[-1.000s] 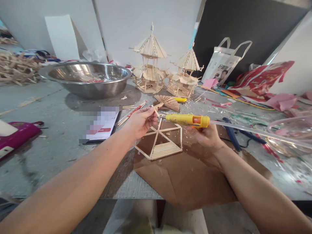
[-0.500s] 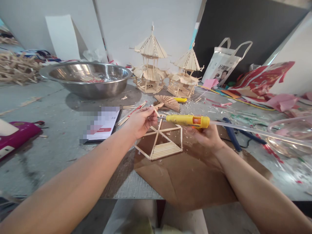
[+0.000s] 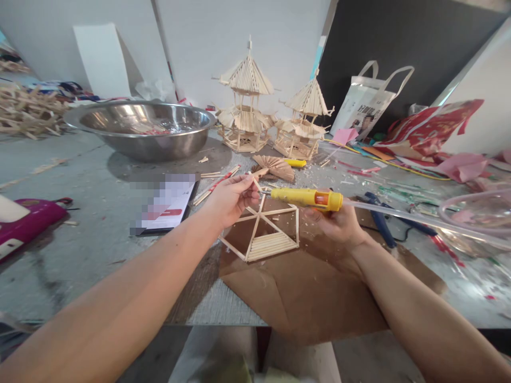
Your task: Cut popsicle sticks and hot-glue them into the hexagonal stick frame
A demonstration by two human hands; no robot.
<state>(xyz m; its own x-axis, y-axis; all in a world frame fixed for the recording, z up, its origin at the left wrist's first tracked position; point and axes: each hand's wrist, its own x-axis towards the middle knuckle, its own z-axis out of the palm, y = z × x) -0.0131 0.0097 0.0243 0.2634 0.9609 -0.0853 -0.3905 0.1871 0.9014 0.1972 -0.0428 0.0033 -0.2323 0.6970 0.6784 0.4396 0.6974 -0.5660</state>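
Observation:
My left hand point(image 3: 229, 199) pinches a short wooden stick point(image 3: 254, 182) just above a hexagonal frame of sticks point(image 3: 265, 234). The frame lies on brown paper point(image 3: 303, 290), with one of its wedges filled in by sticks. My right hand point(image 3: 335, 223) grips a yellow glue gun point(image 3: 307, 197), held level. Its nozzle points left, and the tip sits right at the stick. A clear glue rod point(image 3: 415, 219) trails out of the gun's back end to the right.
A big steel bowl point(image 3: 139, 127) stands at the back left, two stick pagoda models point(image 3: 247, 101) behind the work. A card point(image 3: 167, 205), pink case point(image 3: 27, 221), blue pliers point(image 3: 379, 221), a white bag point(image 3: 369, 101) and coloured paper scraps lie around.
The glue gun has shifted very slightly; the hands and the stick stay almost where they were.

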